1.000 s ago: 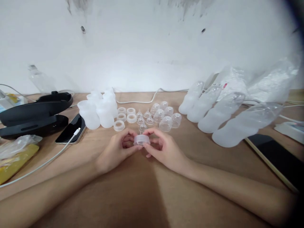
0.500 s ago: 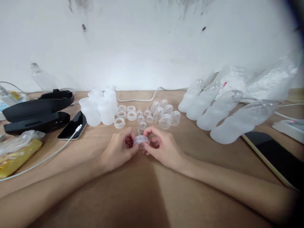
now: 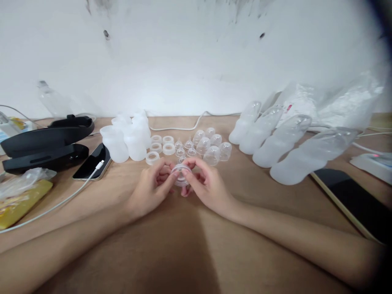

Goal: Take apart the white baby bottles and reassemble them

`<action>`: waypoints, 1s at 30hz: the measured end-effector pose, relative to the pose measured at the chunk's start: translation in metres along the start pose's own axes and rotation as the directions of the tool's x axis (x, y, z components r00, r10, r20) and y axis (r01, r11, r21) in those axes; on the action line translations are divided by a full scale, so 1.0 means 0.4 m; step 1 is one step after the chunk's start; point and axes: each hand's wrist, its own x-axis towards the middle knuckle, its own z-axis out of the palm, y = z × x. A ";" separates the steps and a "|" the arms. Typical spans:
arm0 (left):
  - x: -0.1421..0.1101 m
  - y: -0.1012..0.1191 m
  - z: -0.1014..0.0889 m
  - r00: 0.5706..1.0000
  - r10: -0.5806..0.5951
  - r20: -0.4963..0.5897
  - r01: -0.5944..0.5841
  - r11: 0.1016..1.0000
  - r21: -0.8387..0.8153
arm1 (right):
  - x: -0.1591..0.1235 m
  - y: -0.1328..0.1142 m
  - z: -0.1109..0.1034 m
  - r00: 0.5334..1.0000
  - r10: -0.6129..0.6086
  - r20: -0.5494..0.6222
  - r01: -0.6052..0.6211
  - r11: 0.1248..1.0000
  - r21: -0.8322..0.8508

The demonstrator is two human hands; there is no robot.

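Between my two hands is a clear baby bottle collar ring [image 3: 180, 168], tilted so its round opening faces me, with a translucent nipple seated in it. My left hand [image 3: 156, 181] pinches its left side, thumb in front. On the right side, my right hand [image 3: 203, 179] grips it with the thumb pressed near the opening. Just beyond the hands lie several loose nipples [image 3: 191, 152], partly hidden by the fingers. Several white collar rings [image 3: 168, 148] lie to their left, and several clear dome caps [image 3: 211, 155] to their right.
Frosted bottle bodies [image 3: 136, 143] stand at the left. Several capped bottles [image 3: 298, 163] stand at the right, near a dark phone [image 3: 352, 200]. A second phone [image 3: 92, 161] with a white cable, a black headset-like object [image 3: 45, 141] and a yellow packet [image 3: 27, 200] are on the left.
The ring has been tipped from lying level to showing its opening toward me, and my hands rose slightly with it. The nipple tip that stuck up half a second ago is now out of sight.
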 end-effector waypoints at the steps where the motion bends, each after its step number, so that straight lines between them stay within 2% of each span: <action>1: 0.003 0.001 0.001 1.000 -0.004 0.001 0.004 1.000 0.009 | 0.000 -0.001 0.003 1.000 0.003 -0.014 -0.003 1.000 -0.012; 7: 0.018 0.003 0.006 1.000 -0.025 0.014 0.025 0.999 -0.032 | 0.003 0.000 0.013 0.999 0.011 -0.042 -0.016 0.995 -0.100; 12: 0.025 0.002 0.011 0.999 -0.034 -0.012 0.034 0.999 -0.041 | 0.011 0.011 0.010 0.996 0.083 -0.011 -0.083 0.996 0.010; 15: 0.024 0.010 0.013 0.999 -0.016 -0.049 0.016 1.000 -0.005 | 0.012 0.011 0.012 0.998 0.067 -0.014 -0.066 0.997 0.046; 23: 0.018 0.005 0.010 0.999 -0.024 -0.041 0.028 0.993 0.112 | 0.005 0.006 0.020 1.000 0.027 0.006 -0.027 0.999 -0.028; 26: 0.024 0.002 0.007 0.999 -0.035 -0.025 0.037 0.996 0.077 | 0.011 0.012 0.014 0.996 0.085 0.023 -0.086 0.996 0.038; 30: 0.037 0.006 -0.015 0.994 -0.086 0.061 0.086 0.996 0.002 | 0.018 0.009 -0.009 0.983 0.132 0.125 -0.151 0.977 0.150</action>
